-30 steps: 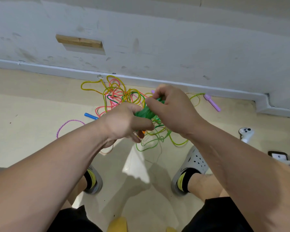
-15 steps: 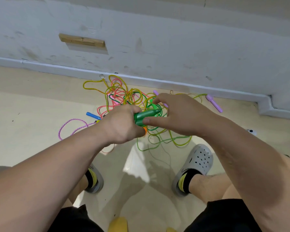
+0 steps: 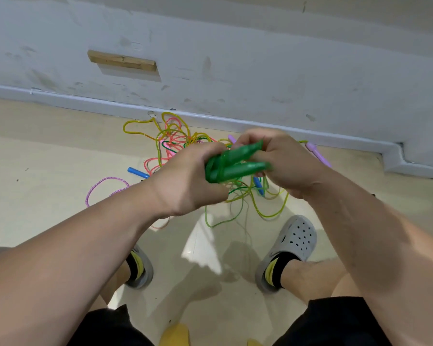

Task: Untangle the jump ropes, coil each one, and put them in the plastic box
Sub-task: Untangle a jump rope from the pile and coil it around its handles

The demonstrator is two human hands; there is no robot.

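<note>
I hold both hands close together above the floor. My left hand (image 3: 185, 181) grips one end of the two green handles (image 3: 238, 163), and my right hand (image 3: 285, 163) pinches the other. They look stiff and light, so I judge them the best hold. The thin cord looks slick, springy and likely to snag. Beyond, the tangle (image 3: 175, 143) lies on the floor by the skirting. I see no box.

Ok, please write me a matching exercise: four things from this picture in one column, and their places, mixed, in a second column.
1. green handles
2. wooden block
3. purple speckled loop
4. grey clog

A. on the wall
B. on a foot
C. gripped by left hand and right hand
D. on the floor, left of the rope tangle

Pairs: 1-C, 2-A, 3-D, 4-B
</note>
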